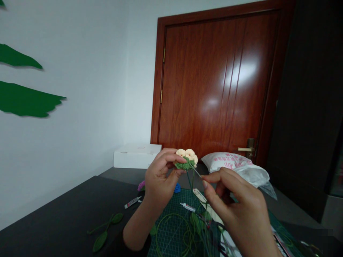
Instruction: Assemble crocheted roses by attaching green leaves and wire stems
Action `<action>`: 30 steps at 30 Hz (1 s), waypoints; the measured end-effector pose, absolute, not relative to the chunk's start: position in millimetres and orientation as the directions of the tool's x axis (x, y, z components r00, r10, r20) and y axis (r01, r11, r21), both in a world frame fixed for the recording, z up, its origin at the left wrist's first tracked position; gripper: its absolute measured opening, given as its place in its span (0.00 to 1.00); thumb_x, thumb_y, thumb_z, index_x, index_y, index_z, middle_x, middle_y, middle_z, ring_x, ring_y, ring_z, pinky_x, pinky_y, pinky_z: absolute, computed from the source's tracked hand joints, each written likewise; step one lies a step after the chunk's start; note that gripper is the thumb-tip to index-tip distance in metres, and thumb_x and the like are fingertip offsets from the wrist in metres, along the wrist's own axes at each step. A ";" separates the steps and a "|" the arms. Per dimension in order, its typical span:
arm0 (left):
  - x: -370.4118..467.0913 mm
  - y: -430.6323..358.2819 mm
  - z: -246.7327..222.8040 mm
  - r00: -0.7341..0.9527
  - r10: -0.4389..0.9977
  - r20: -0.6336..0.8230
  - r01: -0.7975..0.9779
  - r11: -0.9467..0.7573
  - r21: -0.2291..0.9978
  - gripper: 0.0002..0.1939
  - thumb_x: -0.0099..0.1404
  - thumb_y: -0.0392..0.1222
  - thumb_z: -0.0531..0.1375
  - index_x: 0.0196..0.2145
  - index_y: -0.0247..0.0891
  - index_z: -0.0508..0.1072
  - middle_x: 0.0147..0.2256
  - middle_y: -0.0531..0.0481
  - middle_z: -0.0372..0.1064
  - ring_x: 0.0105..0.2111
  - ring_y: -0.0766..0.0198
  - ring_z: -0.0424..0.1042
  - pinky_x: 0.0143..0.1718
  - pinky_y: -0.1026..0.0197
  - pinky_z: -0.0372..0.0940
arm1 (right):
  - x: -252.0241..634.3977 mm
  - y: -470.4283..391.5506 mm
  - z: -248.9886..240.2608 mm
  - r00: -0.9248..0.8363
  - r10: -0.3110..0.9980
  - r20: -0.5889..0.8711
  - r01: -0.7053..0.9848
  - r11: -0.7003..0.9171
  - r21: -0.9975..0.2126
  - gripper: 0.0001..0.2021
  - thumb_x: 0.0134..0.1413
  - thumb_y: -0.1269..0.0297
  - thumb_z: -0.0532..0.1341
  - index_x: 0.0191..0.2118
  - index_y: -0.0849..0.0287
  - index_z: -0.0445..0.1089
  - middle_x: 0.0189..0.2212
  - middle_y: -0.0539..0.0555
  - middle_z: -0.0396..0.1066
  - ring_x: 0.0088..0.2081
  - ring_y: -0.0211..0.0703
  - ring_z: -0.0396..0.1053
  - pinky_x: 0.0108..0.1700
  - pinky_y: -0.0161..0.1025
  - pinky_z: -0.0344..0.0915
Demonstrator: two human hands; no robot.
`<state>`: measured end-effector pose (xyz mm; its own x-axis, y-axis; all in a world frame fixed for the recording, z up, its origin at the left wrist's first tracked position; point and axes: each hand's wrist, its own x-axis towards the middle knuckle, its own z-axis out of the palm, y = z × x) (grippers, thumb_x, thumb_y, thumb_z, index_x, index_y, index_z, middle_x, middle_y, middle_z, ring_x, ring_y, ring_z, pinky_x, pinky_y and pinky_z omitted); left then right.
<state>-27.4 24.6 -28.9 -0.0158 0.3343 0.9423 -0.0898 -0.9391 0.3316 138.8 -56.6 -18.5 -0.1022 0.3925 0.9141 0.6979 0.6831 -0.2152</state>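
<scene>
Left hand (161, 175) pinches cream flower (189, 155); right hand (239, 198) holds thin tool (197, 171).

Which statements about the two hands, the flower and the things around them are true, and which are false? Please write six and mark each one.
1. The left hand holds the flower. True.
2. The flower is all blue. False: the flower is cream and green.
3. The right hand pinches a thin tool. True.
4. The door stands wide open. False: the door is shut.
5. Green leaves lie on the dark table. True.
6. The white box is under the right hand. False: the white box stands near the wall, left of the door in the picture.
</scene>
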 end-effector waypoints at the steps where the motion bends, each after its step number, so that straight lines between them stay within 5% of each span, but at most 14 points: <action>1: -27.4 24.4 -29.0 -0.016 0.328 0.945 -0.076 -0.942 0.326 0.13 0.59 0.25 0.63 0.37 0.40 0.75 0.42 0.49 0.66 0.43 0.63 0.72 0.42 0.62 0.71 | 138.9 -56.6 -18.7 -0.103 0.393 0.913 0.697 0.684 -0.216 0.05 0.57 0.73 0.60 0.32 0.58 0.71 0.21 0.45 0.61 0.21 0.34 0.62 0.23 0.32 0.56; 10: -30.6 21.4 -31.6 -0.006 0.244 0.970 0.166 -0.956 0.242 0.11 0.61 0.26 0.62 0.37 0.41 0.75 0.42 0.50 0.69 0.44 0.61 0.72 0.43 0.59 0.69 | 135.0 -57.5 -20.5 -0.086 0.388 0.918 0.714 0.666 -0.215 0.05 0.56 0.74 0.61 0.31 0.59 0.71 0.21 0.45 0.60 0.21 0.34 0.60 0.23 0.33 0.54; 21: -25.4 18.2 -26.7 0.038 0.488 0.872 -0.287 -0.830 0.478 0.12 0.55 0.25 0.64 0.35 0.39 0.73 0.39 0.50 0.67 0.39 0.65 0.72 0.40 0.64 0.70 | 144.6 -49.8 -18.2 -0.104 0.433 0.895 0.654 0.708 -0.267 0.07 0.60 0.73 0.59 0.33 0.57 0.73 0.26 0.48 0.63 0.25 0.36 0.62 0.26 0.34 0.56; 30: -22.3 14.8 -27.0 0.066 0.585 0.808 -0.438 -0.711 0.550 0.13 0.53 0.25 0.66 0.35 0.38 0.73 0.39 0.51 0.68 0.37 0.65 0.73 0.37 0.64 0.73 | 149.2 -42.5 -16.8 -0.107 0.469 0.877 0.590 0.740 -0.323 0.07 0.61 0.68 0.59 0.35 0.56 0.74 0.25 0.49 0.63 0.25 0.38 0.63 0.25 0.34 0.57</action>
<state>-22.3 14.8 -27.0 0.0660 0.5852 0.8082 -0.4384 -0.7106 0.5503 149.2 -42.5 -16.8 -0.1070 0.4686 0.8769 0.5898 0.7400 -0.3234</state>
